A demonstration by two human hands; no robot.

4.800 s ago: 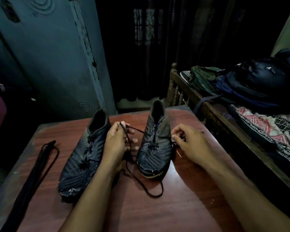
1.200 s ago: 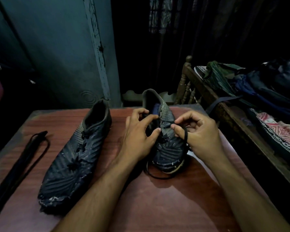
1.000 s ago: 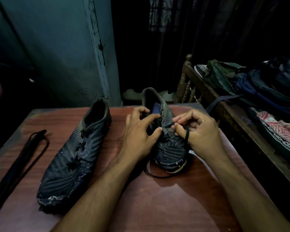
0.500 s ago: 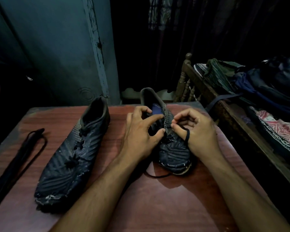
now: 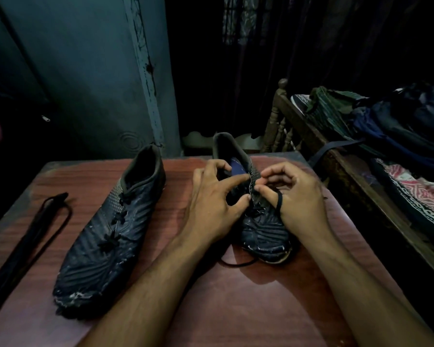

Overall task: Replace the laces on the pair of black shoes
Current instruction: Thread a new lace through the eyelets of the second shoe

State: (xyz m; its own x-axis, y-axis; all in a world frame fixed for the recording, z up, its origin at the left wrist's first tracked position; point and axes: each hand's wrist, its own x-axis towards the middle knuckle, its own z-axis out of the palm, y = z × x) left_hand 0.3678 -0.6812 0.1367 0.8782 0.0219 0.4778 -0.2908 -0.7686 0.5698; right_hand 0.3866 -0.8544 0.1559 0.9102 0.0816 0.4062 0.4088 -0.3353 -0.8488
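Head view: both hands pinch right shoe's lace; left shoe beside.

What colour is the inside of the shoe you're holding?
Blue: the insole of the right-hand shoe shows blue in the head view.

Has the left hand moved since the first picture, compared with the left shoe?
Yes. The left hand has gone rightward, away from the left shoe, onto the right shoe.
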